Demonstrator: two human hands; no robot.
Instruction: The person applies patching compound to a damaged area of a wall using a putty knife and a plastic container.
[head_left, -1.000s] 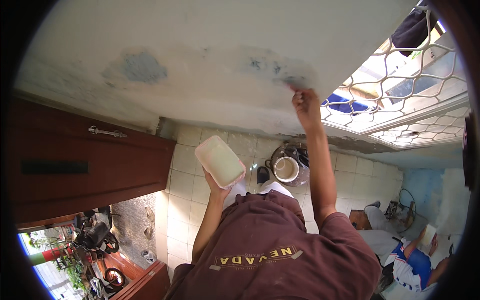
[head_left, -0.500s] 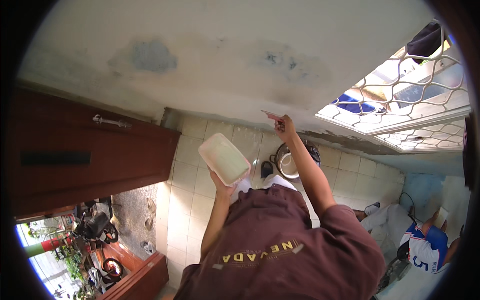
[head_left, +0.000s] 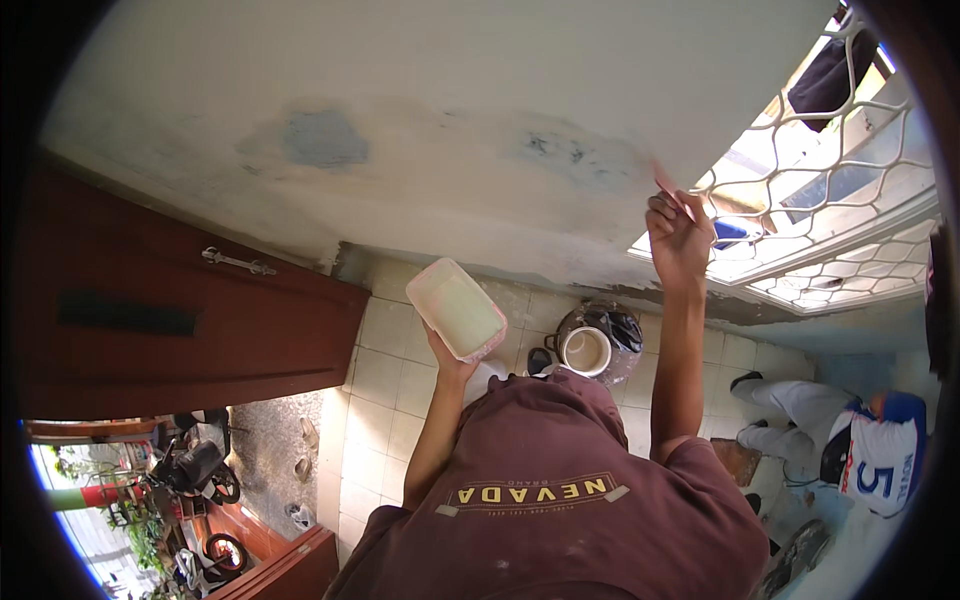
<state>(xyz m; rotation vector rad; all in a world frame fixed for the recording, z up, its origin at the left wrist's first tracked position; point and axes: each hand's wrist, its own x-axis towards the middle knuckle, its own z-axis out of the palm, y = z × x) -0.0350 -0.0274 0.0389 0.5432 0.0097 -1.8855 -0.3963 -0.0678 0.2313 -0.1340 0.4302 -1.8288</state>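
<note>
My left hand (head_left: 447, 352) is closed on the lower side of a rectangular plastic tub (head_left: 488, 346), held tilted with its mouth upward. A smooth, pale paste (head_left: 458, 306) lies inside it. At the right, my raised right hand (head_left: 683, 238) grips a thin, reddish scraper (head_left: 667, 187), whose tip is blurred against the wall (head_left: 420, 185) beside the window. Whether the tip touches the wall I cannot tell. Grey-blue patches (head_left: 326, 138) and dark scuffs (head_left: 556, 148) mark the pale wall to the left of the scraper.
Below the wall, a white bucket (head_left: 567, 350) stands by a black plastic bag (head_left: 622, 328) on the tiled floor. A brown door (head_left: 200, 310) is at the left. A metal window grille (head_left: 800, 165) fills the upper right. Another person (head_left: 870, 455) is at the lower right.
My right hand has moved right and up along the wall with the scraper, to beside the window grille. The tub in my left hand has shifted only slightly. The other person has changed posture.
</note>
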